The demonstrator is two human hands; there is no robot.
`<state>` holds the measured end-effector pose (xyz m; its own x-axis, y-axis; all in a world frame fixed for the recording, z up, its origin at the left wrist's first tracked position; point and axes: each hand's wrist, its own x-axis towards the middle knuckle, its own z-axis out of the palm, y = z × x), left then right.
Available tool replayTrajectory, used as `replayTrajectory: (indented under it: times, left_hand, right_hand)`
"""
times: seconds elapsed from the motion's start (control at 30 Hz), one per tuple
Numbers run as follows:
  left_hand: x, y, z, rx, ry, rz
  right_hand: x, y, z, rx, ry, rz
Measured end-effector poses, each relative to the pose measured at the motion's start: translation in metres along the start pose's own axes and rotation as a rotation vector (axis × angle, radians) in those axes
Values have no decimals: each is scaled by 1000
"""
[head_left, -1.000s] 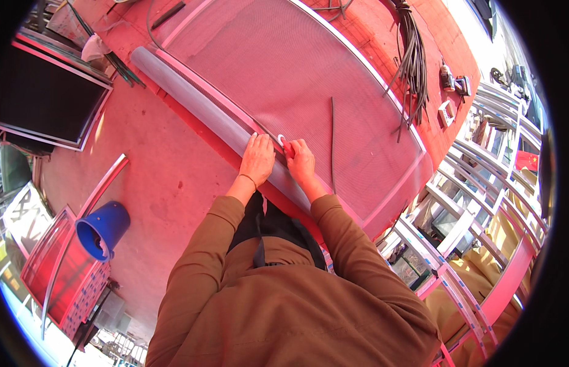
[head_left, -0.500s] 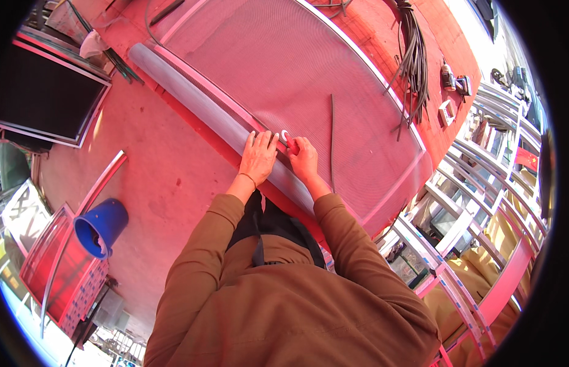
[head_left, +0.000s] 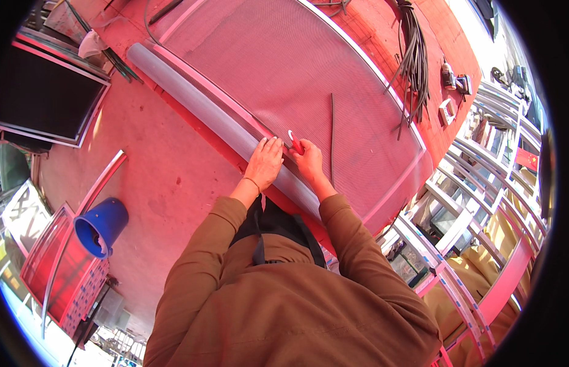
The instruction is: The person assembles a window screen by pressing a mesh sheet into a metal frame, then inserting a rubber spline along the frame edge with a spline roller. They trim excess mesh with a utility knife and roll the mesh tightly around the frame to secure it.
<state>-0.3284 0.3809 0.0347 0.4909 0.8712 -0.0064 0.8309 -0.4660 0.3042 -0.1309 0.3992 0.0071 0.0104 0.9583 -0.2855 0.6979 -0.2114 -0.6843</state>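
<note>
My right hand [head_left: 310, 164] is closed around a red-handled spline roller [head_left: 298, 145] with a white wheel at its tip, held at the near edge of a mesh window screen [head_left: 278, 73]. My left hand [head_left: 264, 163] lies beside it with the fingers stretched out. Its fingertips touch the screen's near frame bar, where a dark spline cord [head_left: 260, 124] runs along the edge. Below the bar lies a long grey roll of mesh [head_left: 202, 104], passing under both wrists. A short loose piece of dark cord [head_left: 332, 140] rests on the mesh to the right.
A bundle of dark cords [head_left: 411, 61] hangs over the screen's far right side. Two power drills [head_left: 448, 76] stand on the red table [head_left: 446, 37]. At the left are a blue bucket [head_left: 104, 226] and a dark framed panel [head_left: 43, 92]; metal frames [head_left: 468, 202] are stacked at the right.
Both hands have slid a short way to the right and nearer along the frame bar. The spline roller has moved with my right hand.
</note>
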Motion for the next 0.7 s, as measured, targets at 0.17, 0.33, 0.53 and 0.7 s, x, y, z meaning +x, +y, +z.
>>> replayTrajectory:
  times: [0.17, 0.33, 0.53, 0.7]
  left_hand:
    - [0, 3, -4, -27, -38, -4]
    - [1, 6, -6, -11, -109, -12]
    - [2, 13, -5, 29, -156, -51]
    - [2, 12, -6, 5, -166, -60]
  right_hand:
    - [-8, 13, -22, 99, -55, 14]
    - [-27, -7, -50, -268, -196, -178]
    - [-16, -42, -59, -374, -347, -201]
    - [-6, -45, -50, -455, -398, -222]
